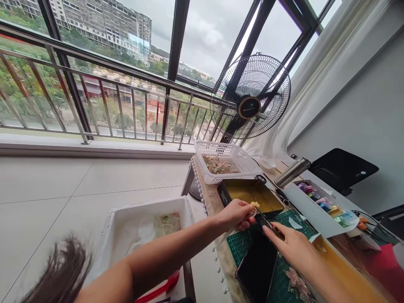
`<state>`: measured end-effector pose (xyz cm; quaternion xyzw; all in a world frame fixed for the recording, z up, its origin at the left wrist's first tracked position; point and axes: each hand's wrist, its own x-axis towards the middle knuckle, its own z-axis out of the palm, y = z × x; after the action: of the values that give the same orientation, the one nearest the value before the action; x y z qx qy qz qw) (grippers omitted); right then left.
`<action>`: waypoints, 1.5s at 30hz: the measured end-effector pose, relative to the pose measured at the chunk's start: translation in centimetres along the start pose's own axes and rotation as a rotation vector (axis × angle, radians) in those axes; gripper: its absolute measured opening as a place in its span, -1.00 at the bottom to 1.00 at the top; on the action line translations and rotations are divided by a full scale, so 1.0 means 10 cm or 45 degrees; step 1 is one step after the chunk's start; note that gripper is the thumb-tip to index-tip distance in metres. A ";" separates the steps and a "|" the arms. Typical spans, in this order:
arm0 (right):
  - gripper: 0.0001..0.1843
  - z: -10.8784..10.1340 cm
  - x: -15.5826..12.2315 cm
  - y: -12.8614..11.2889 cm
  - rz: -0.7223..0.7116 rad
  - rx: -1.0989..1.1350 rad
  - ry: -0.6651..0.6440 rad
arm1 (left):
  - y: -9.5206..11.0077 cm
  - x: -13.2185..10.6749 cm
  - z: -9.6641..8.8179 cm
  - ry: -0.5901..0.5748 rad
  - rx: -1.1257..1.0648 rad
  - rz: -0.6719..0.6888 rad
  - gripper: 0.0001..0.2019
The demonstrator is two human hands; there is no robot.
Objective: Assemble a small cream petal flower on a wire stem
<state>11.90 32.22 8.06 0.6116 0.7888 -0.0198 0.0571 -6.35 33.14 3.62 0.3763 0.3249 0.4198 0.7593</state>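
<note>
Pinched in the fingers of my left hand (pixel 237 213) is a small yellow flower-like piece (pixel 255 204), over the near edge of a gold-lined box (pixel 252 191). My right hand (pixel 292 242) grips a slim dark pliers-like tool (pixel 268 222); its tip meets the yellow piece or lies close beside it. Whether its jaws are closed I cannot tell. Under both hands lie a black phone (pixel 257 265) and a green cutting mat (pixel 236 246). A pale pink flower ornament (pixel 296 282) rests on the mat, near my right forearm.
A white basket (pixel 210 176) of dried-looking bits stands at the table's far end, with a fan (pixel 250 107) behind. To the right are a steel flask (pixel 293 171), a tray of colourful supplies (pixel 315 216) and a yellow box (pixel 341 265). A white foam box (pixel 118 216) sits left.
</note>
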 end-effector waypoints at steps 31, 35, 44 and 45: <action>-0.55 -0.05 0.01 -0.05 -0.302 -0.900 0.643 | 0.26 0.27 -0.08 0.064 0.268 -0.240 -0.78; -0.58 -0.05 0.05 -0.12 -0.291 -0.965 0.645 | 0.28 0.30 -0.09 0.085 0.277 -0.259 -0.80; -0.77 -0.12 0.18 -0.18 -0.266 -0.852 0.558 | 0.31 0.47 -0.24 0.123 0.237 -0.248 -0.76; -0.81 -0.13 0.22 -0.18 -0.266 -0.824 0.530 | 0.31 0.49 -0.26 0.127 0.227 -0.240 -0.74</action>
<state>9.56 34.02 9.05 0.4693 0.8071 0.3484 0.0834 -7.56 39.35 4.07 0.3889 0.4321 0.3342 0.7419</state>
